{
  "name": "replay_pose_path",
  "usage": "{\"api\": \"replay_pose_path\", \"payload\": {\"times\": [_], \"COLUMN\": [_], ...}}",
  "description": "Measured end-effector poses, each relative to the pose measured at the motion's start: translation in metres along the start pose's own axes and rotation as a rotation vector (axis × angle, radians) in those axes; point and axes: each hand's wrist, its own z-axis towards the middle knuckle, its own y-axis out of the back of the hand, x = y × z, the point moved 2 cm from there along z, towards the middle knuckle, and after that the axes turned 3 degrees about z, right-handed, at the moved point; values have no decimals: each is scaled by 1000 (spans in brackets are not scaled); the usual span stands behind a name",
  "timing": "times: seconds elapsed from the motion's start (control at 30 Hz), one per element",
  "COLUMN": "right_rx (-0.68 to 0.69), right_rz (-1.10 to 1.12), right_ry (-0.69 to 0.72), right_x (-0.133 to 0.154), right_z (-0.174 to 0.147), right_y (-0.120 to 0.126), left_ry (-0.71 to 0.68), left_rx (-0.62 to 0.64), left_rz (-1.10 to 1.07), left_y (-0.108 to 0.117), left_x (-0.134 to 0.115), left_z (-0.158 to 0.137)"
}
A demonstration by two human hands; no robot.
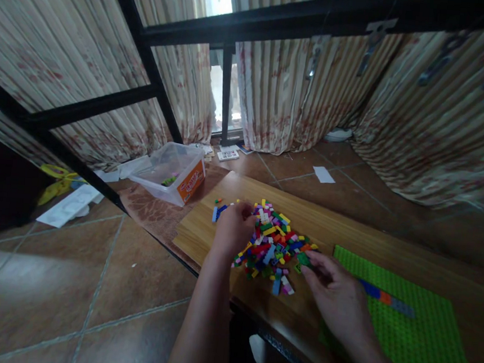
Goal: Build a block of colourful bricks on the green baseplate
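A heap of small coloured toy bricks (268, 246) lies on the wooden board in front of me. My left hand (237, 224) reaches into the heap's left side, its fingers curled down among the bricks; what they hold, if anything, is hidden. At the heap's right edge, my right hand (337, 286) pinches a green brick (303, 258) between thumb and fingers. Partly behind that hand is a green studded baseplate (428, 328). A short row of blue, orange and grey bricks (385, 298) sits on it.
The wooden board (327, 217) rests low above a tiled floor. At its far left stands a clear plastic box (162, 169) with an orange label and a few pieces inside. Black metal bars (281, 24) cross above, before striped curtains. Paper (324, 174) lies on the floor.
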Motion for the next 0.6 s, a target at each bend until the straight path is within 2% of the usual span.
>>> {"api": "replay_pose_path", "payload": {"times": [0.1,0.23,0.37,0.43,0.5,0.53,0.6], "right_rx": [9,40,57,28,-11,-27,-39], "right_rz": [-45,-101,-96,-59,27,93,258], "right_ry": [-16,1,13,6,-5,-9,-6], "right_x": [-1,0,0,1,5,8,16], "right_z": [0,-1,-1,0,1,1,1], "right_y": [-3,-7,-8,-7,-4,-2,1], "left_ry": [99,63,53,52,19,-14,-89], "left_rx": [-21,-2,8,18,76,140,346], "left_rz": [193,343,368,296,123,-2,-293], "left_y": [10,2,-4,-1,2,3,2], "left_x": [14,16,15,15,12,9,-1], "left_z": [4,7,12,12,9,6,-2]}}
